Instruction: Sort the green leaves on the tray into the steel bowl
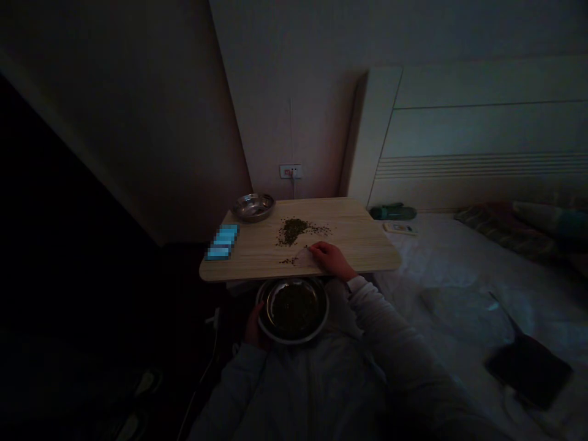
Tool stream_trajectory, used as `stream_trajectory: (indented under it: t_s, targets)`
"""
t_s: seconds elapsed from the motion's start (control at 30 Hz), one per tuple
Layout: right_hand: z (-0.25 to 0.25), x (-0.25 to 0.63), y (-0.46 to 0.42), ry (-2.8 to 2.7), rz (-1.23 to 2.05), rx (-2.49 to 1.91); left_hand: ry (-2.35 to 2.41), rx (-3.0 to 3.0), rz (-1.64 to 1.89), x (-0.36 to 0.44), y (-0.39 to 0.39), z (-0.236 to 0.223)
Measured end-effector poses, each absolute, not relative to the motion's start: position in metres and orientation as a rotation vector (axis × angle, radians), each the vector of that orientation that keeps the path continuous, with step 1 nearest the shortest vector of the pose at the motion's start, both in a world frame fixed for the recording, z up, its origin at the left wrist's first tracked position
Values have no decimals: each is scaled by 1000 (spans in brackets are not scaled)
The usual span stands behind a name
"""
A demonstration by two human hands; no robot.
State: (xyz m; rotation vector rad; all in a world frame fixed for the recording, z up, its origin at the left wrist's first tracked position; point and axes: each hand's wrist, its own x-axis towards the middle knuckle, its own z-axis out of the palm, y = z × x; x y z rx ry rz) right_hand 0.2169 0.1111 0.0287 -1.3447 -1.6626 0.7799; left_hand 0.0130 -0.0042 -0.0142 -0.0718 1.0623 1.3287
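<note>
My left hand (254, 324) is closed on the left side of a round metal bowl (294, 340), which sits at my lap just under the table's front edge. Dark greenish grains (296, 306) lie in that bowl. Over the front of the wooden table my right hand (331, 257) pinches a thin, pale, see-through sheet (304, 258), flat against the tabletop. A few grains (289, 261) lie at the sheet's left edge. Farther back is a larger heap of small green grains (294, 230), thinning out to the right. The dim light hides what kind they are.
On the small table (362, 242), a second metal bowl (253, 207) stands at the back left, and a blurred bright phone-like screen (223, 242) lies in front of it. To the right, a bed (399, 288) holds a remote (400, 228), a green bottle (393, 212) and a dark flat object (528, 370).
</note>
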Motion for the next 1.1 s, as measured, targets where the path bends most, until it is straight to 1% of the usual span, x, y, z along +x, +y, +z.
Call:
stream_trajectory:
  t_s: [0.23,0.5,1.1]
  targets:
    - [28,217,112,-1670,773,-1335,1045,-47,1331,10,-3,-23]
    - [29,215,111,-1682,763,-1369,1062,-37,1289,10,-3,-22]
    - [32,215,110,-1735,748,-1436,986,-39,1319,10,-3,-25]
